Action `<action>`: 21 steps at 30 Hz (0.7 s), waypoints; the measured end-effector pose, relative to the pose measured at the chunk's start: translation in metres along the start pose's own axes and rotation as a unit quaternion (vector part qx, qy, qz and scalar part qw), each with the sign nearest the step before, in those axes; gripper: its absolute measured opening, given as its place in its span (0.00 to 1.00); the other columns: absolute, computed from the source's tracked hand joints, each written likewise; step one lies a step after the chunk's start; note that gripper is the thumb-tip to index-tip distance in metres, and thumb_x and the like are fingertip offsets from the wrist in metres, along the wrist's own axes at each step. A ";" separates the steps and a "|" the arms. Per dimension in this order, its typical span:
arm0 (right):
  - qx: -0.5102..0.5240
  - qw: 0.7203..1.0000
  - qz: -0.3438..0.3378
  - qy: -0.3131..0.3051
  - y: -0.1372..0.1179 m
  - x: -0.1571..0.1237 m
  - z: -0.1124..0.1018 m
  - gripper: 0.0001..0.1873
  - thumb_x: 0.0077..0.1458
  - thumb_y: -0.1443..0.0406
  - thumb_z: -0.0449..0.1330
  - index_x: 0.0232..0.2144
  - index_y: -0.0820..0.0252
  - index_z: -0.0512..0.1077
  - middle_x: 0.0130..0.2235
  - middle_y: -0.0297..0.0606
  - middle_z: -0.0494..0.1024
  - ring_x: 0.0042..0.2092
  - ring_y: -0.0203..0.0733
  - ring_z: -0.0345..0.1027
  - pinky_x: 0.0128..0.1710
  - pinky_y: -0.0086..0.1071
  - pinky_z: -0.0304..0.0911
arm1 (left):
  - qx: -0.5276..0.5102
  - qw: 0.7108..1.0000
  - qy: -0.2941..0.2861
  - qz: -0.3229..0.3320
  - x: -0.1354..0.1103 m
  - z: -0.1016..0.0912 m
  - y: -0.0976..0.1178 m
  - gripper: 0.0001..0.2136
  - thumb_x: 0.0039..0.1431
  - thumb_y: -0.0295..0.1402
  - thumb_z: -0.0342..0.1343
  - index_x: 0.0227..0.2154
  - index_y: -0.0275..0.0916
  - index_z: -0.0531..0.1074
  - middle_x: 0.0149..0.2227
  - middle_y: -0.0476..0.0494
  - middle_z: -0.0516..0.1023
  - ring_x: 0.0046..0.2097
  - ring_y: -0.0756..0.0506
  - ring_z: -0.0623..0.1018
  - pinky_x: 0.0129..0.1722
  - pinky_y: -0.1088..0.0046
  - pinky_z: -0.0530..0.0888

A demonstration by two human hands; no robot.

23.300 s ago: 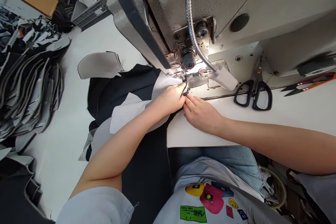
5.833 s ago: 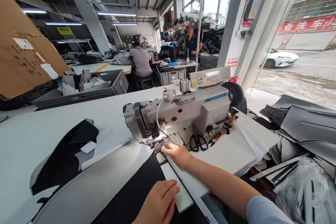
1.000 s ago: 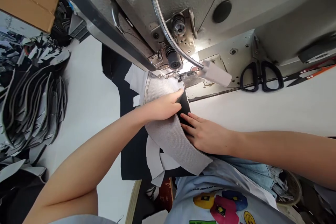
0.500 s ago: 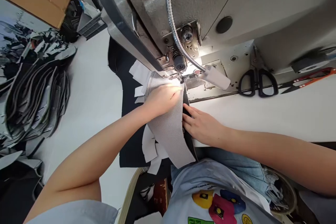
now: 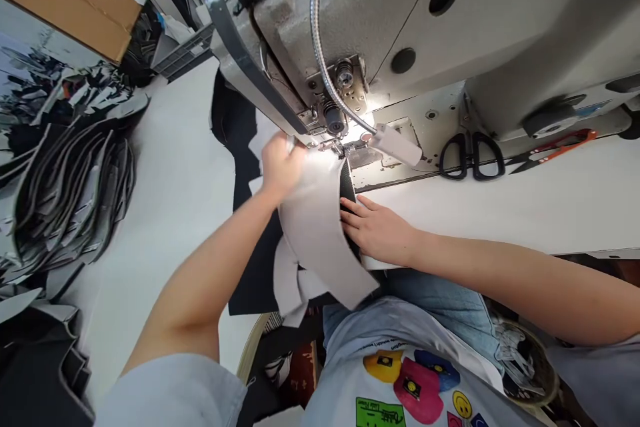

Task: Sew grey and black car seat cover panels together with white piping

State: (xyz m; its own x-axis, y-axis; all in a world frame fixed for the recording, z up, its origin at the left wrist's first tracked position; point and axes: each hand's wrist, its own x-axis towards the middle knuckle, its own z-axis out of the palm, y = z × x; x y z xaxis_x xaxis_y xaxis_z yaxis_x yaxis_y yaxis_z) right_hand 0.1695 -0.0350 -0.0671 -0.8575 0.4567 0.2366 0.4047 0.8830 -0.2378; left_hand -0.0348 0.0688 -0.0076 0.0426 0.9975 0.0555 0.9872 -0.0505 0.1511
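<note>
Between the hands [image 5: 283, 167] [image 5: 375, 230], grey fabric panel [image 5: 315, 233]

white sewing table [image 5: 500, 213] | black fabric [image 5: 233, 120] | black scissors [image 5: 469, 147] | orange thread snips [image 5: 550, 150]

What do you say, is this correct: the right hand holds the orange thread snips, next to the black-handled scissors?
No: the head view shows the orange thread snips lying beside the black-handled scissors; the right hand rests on the grey fabric.
</note>
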 end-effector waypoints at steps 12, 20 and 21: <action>0.035 0.999 -0.002 0.012 0.000 0.001 0.004 0.11 0.59 0.70 0.57 0.40 0.68 0.78 0.50 0.51 0.76 0.61 0.54 0.59 0.63 0.53 0.54 | 0.131 0.988 -0.061 0.056 -0.099 -0.018 0.041 0.36 0.60 0.47 0.49 0.65 0.33 0.49 0.58 0.27 0.64 0.61 0.29 0.63 0.56 0.50 0.64; -0.012 0.999 -0.011 0.046 -0.003 0.000 0.002 0.15 0.62 0.69 0.53 0.48 0.72 0.74 0.53 0.52 0.74 0.60 0.54 0.62 0.60 0.49 0.61 | 0.126 0.934 -0.330 0.046 -0.083 -0.024 0.059 0.38 0.58 0.39 0.45 0.69 0.37 0.39 0.56 0.31 0.72 0.51 0.33 0.76 0.45 0.59 0.73; -0.018 0.999 -0.013 0.049 -0.004 0.000 0.002 0.16 0.62 0.70 0.53 0.49 0.72 0.73 0.55 0.53 0.73 0.60 0.54 0.63 0.59 0.48 0.62 | 0.135 0.930 -0.338 0.047 -0.080 -0.024 0.059 0.38 0.58 0.37 0.44 0.69 0.36 0.38 0.53 0.31 0.74 0.50 0.33 0.77 0.44 0.59 0.73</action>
State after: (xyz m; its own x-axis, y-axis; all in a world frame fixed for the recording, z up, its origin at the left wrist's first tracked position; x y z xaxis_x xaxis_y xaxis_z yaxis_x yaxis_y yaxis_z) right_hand 0.1677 -0.0387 -0.0682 -0.8332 0.4408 0.3339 0.3955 0.8970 -0.1974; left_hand 0.0167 -0.0154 0.0203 0.1266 0.7961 -0.5918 0.9731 -0.2154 -0.0815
